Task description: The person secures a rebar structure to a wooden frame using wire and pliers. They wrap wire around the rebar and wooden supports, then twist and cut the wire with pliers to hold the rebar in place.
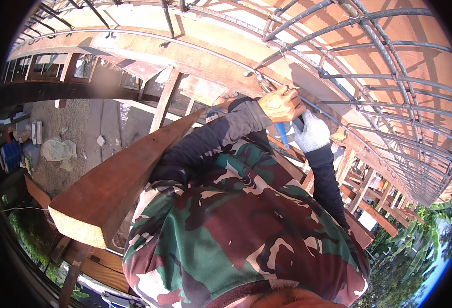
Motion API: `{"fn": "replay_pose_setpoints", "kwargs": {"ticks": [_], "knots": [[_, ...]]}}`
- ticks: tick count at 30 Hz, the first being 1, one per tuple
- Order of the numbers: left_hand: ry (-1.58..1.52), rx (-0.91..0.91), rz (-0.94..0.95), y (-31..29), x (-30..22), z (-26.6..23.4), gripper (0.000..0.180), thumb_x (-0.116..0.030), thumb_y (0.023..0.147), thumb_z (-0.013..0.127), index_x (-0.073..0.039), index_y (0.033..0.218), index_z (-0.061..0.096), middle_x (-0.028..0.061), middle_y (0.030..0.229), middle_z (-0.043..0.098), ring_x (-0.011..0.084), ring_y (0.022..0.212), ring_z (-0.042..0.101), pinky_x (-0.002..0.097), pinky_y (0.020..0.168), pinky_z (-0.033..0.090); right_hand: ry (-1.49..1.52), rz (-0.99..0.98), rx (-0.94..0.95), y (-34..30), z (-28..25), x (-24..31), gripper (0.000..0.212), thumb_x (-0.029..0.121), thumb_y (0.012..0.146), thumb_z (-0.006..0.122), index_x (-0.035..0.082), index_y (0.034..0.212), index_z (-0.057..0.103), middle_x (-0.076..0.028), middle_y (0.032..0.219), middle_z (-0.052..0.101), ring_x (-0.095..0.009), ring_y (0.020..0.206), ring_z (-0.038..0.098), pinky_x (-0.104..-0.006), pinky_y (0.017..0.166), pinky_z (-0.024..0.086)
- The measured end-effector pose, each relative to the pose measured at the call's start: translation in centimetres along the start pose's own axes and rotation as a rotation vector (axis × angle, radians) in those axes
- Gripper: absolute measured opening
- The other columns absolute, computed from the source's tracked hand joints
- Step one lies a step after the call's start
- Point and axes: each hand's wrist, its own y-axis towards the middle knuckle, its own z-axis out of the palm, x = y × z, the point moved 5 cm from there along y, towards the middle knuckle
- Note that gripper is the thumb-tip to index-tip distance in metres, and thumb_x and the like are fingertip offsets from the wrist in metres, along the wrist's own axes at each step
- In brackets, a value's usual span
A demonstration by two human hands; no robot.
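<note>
My bare left hand is closed around pincers with a blue handle, which sticks out below the fist. Beyond the knuckles, the metal jaws reach a thin steel bar along the edge of the formwork. My right hand, in a whitish glove, is closed close beside the left one. Something dark shows at its fingers, but I cannot tell whether it is part of the same tool. Above both hands stretches a cage of tied reinforcing bars against wooden boards.
A thick reddish-brown timber beam slants past my left arm. Wooden posts support the formwork. Far below on the left, a pale sack lies on gravelly ground. More timber framing and green plants are at lower right.
</note>
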Motion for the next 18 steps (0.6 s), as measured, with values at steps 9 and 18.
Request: {"fn": "replay_pose_setpoints", "kwargs": {"ticks": [9,18], "knots": [[-0.147,-0.223,0.024,-4.2,0.1,-5.8,0.031,-0.019,0.079,0.062,-0.012,0.109,0.061,0.0059,0.107,0.063,0.0234,0.105,0.060,0.0490,0.101,0.044,1.790,0.671,0.887,-4.3,1.8,5.8,0.042,0.024,0.086,0.073,0.002,0.117,0.056,-0.008,0.079,0.058,-0.017,0.061,0.056,-0.0340,0.051,0.048],[-0.359,0.018,-0.042,-2.9,1.0,-5.8,0.016,-0.017,0.069,0.067,-0.009,0.083,0.066,0.0054,0.071,0.065,0.0226,0.078,0.066,0.0366,0.081,0.050,1.987,0.660,1.054,-5.8,3.2,7.4,0.060,0.048,0.085,0.069,-0.001,0.116,0.054,-0.006,0.076,0.058,-0.016,0.061,0.061,-0.0330,0.053,0.055]]}}
